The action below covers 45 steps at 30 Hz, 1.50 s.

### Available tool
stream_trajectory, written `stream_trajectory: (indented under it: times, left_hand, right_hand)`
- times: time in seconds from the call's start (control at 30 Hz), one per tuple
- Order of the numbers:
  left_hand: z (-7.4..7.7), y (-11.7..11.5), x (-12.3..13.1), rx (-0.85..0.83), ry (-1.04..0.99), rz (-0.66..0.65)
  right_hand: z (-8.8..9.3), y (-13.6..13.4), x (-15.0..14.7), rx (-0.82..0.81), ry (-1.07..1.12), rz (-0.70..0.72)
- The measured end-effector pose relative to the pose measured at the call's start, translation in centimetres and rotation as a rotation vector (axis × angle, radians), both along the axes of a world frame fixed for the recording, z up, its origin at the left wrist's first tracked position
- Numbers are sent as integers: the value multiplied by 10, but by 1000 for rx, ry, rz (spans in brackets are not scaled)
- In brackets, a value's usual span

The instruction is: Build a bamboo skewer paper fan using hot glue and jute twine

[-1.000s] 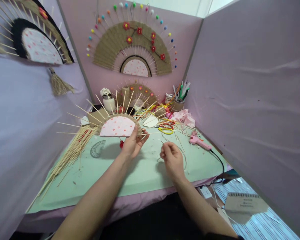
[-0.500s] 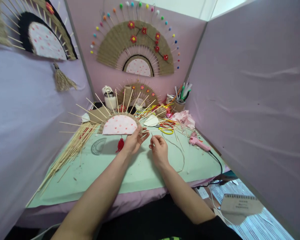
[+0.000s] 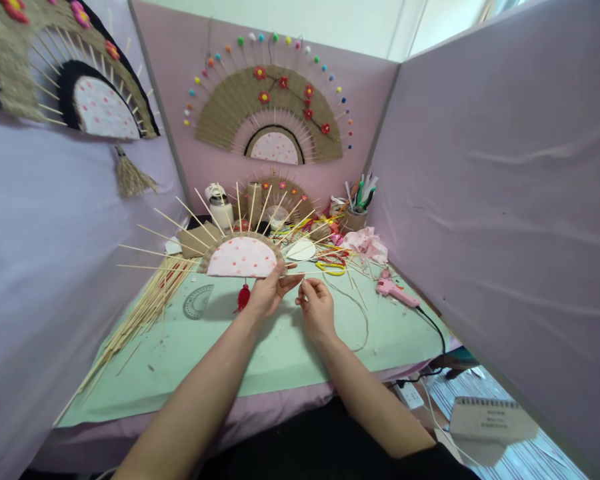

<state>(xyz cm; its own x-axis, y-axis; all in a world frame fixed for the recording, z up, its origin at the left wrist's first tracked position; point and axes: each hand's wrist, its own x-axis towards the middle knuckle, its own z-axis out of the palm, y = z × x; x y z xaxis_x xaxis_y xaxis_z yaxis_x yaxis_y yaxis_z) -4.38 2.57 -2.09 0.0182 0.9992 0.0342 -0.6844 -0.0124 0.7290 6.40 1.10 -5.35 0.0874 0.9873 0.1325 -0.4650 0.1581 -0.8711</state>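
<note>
My left hand (image 3: 269, 293) grips the lower right corner of a half-made fan (image 3: 240, 257), a pink dotted half-circle rimmed with jute and ringed by thin wooden sticks, held upright above the green mat (image 3: 220, 347). A small red tassel (image 3: 243, 298) hangs under the fan. My right hand (image 3: 316, 305) is closed in a pinch on a length of jute twine (image 3: 361, 313), right beside the left hand's fingers. The twine trails in a loop across the mat to the right.
A bundle of long wooden sticks (image 3: 135, 320) lies at the left of the mat beside a protractor (image 3: 198, 301). A pink glue gun (image 3: 394, 291) with a black cord lies at the right. Yellow scissors (image 3: 331, 268), a pen cup (image 3: 354, 215), a white bottle (image 3: 221, 209) and finished fans stand behind.
My right hand has moved up and left with the twine, from the mat's middle to beside my left hand at the fan's corner. The fan has stayed about where it was.
</note>
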Motion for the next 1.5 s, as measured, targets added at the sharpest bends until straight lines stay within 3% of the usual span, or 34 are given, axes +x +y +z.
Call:
stream_trajectory:
  times: [0.2,0.37,0.5,0.6,0.7,0.83,1.13,1.3,1.4,1.5]
  left_hand:
    - [3,0,-4,-25,-6,51]
    - [11,1,-14,-42,-41,123]
    - [16,1,-19,-87,-50,183]
    - [17,1,-19,-113,-29,198]
    - [15,1,-17,-117,13,184]
    - [11,1,-16,-122,68,128]
    - [4,-4,-16,-76,104,56]
    - [5,-7,-15,-48,107,20]
    - [4,-7,-15,-46,92,-1]
    - [2,-6,-16,-23,66,2]
  right_hand:
    - [-1,-9,5,105,-237,13]
    - [5,-19,22,322,-617,96]
    - [13,-7,75,487,-913,-101]
    - [9,12,137,403,-1135,-393]
    - [-2,28,194,158,-1479,-568]
    - [-13,39,227,18,-1679,-534]
    - [-20,63,234,-214,-1872,-411]
    - [-24,68,240,-191,-1871,-417]
    - [-22,58,237,-63,-1750,-488]
    - [-15,37,225,87,-1409,-567]
